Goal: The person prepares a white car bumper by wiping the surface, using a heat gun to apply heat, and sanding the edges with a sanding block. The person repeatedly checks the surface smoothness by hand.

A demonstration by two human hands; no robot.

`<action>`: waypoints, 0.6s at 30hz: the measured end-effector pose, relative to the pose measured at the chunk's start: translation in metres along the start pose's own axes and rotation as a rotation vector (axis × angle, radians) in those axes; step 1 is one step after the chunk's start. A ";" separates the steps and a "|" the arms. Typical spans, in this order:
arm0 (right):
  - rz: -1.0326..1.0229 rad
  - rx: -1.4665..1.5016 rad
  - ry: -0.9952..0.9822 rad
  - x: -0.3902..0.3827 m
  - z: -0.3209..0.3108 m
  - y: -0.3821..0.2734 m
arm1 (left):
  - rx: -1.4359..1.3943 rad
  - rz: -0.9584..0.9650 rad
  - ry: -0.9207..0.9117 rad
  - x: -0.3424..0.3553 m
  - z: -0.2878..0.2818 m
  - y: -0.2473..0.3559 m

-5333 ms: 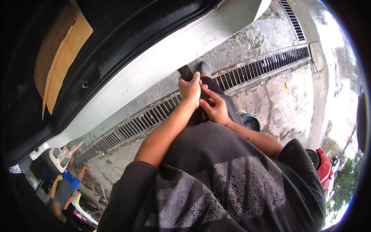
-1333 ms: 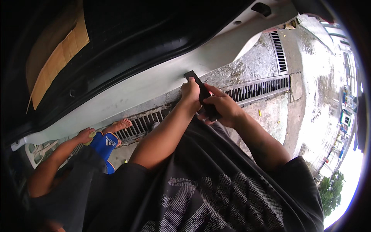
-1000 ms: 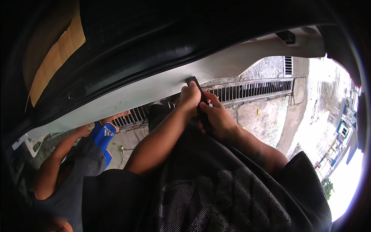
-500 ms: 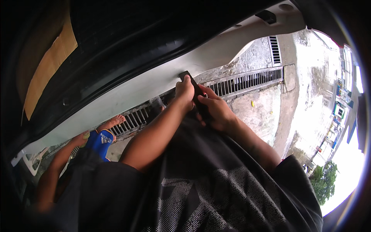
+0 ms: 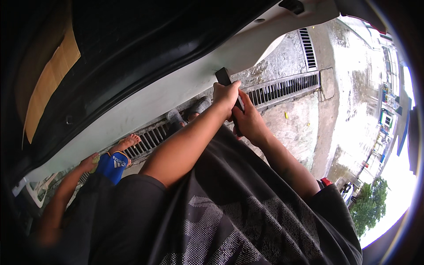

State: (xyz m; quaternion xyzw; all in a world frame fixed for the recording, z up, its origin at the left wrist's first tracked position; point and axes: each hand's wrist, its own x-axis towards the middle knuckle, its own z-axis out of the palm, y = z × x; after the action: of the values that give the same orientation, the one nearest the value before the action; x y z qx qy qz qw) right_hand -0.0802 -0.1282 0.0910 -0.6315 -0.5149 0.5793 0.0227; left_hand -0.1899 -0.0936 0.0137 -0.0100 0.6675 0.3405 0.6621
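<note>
Both my hands are closed around a long, flat black bar-shaped object [image 5: 222,76] whose exact kind I cannot make out. My left hand [image 5: 226,94] wraps its upper part, with the thumb pointing right. Lower down, my right hand [image 5: 250,123] grips its other end, which is partly hidden by the fingers. The bar's upper tip overlaps the edge of a pale vehicle body panel [image 5: 145,104]; whether it touches I cannot tell.
Above the panel is a black vehicle lining [image 5: 132,53] with cardboard [image 5: 53,79]. At left, a co-worker's hand [image 5: 90,162] holds a yellowish-green pad by the panel. A bare foot [image 5: 129,141], my dark footwear [image 5: 201,105] and a metal drain grate [image 5: 287,92] are below.
My hands and the black bar have shifted slightly up and to the right. My left thumb now points right across the bar. More of my footwear shows.
</note>
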 end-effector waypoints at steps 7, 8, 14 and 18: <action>0.093 -0.203 -0.041 0.005 -0.002 -0.028 | 0.283 0.116 0.101 0.040 0.007 -0.018; 0.069 -0.197 -0.036 0.008 -0.001 -0.022 | 0.297 0.106 0.095 0.040 0.006 -0.014; 0.035 -0.201 -0.058 0.020 -0.003 -0.019 | 0.338 0.133 0.127 0.041 0.005 -0.009; -0.094 -0.269 0.035 0.020 0.011 -0.003 | 0.338 0.112 0.096 0.035 -0.004 0.002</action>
State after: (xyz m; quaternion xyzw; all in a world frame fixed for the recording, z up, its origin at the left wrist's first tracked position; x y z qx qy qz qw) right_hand -0.0946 -0.1196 0.0756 -0.6140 -0.6165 0.4922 -0.0261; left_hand -0.1982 -0.0787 -0.0171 0.1224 0.7455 0.2589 0.6019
